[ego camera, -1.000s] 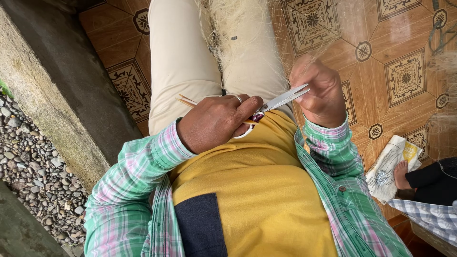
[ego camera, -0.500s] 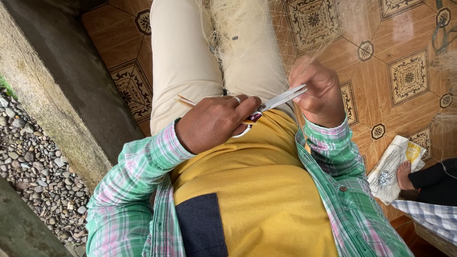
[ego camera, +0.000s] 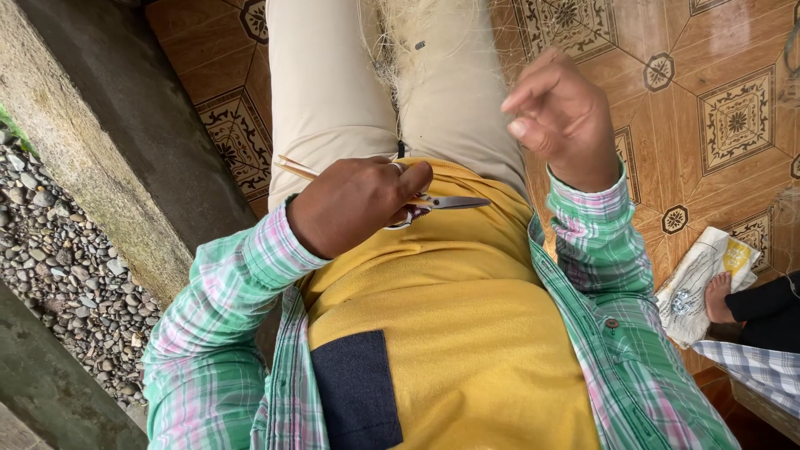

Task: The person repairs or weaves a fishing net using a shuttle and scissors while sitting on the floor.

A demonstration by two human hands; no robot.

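A fine, pale, tangled fishing net (ego camera: 425, 42) lies over the beige trousers (ego camera: 329, 92) at twelve o'clock, draped down the lap toward the waist of the yellow shirt (ego camera: 467, 333), which fills the middle of the view under an open green-and-pink plaid overshirt (ego camera: 225, 333). Brown patterned floor tiles (ego camera: 708, 108) spread to one and two o'clock, a grey concrete ledge (ego camera: 108, 150) runs along ten o'clock, and loose grey pebbles (ego camera: 58, 258) lie beyond it at nine o'clock. At four o'clock a white printed plastic bag (ego camera: 696, 283) rests on the tiles, touched by another person's bare foot (ego camera: 718, 298) below a dark trouser leg. The left hand (ego camera: 354, 204) is closed in a fist around a small pair of steel-bladed scissors (ego camera: 446, 202), the thumb pressed over the handle, and it also holds a thin, pale wooden stick (ego camera: 296, 168). The scissors lie nearly level, long axis running nine to three o'clock, blades shut and tips pointing to three o'clock, jutting from the thumb side of the fist over the shirt hem. The stick slants out the other side toward ten o'clock. The right hand (ego camera: 562, 117) is raised at one o'clock, well apart from the blades, fingers curled with thumb and forefinger close together; whether they pinch a net strand cannot be told.
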